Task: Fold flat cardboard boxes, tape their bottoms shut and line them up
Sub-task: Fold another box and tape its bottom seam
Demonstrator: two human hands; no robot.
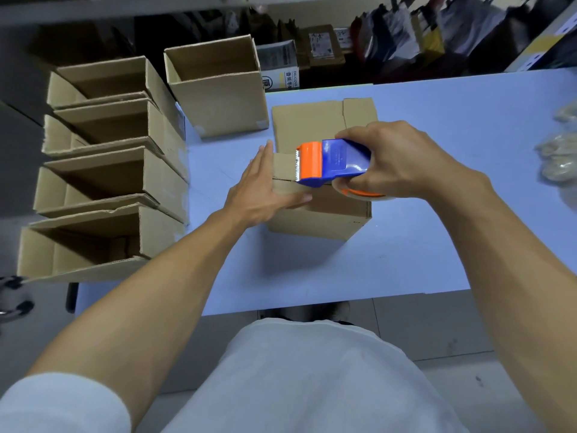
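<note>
A brown cardboard box [315, 126] stands bottom-up in the middle of the blue table [437, 214], its flaps folded shut. My right hand [396, 164] grips a blue and orange tape dispenser [331, 162] whose toothed edge sits on the flap seam near the box's left edge. My left hand [265, 189] lies flat with straight fingers against the box's left side and top edge, thumb along the top. Several folded boxes [103, 182] stand open side up in a row at the table's left, with one more box [218, 85] behind them.
Plastic-wrapped bundles [559, 157] lie at the table's right edge. Packed shelves and parcels [324, 45] fill the space behind the table. The table's near edge runs just in front of my body.
</note>
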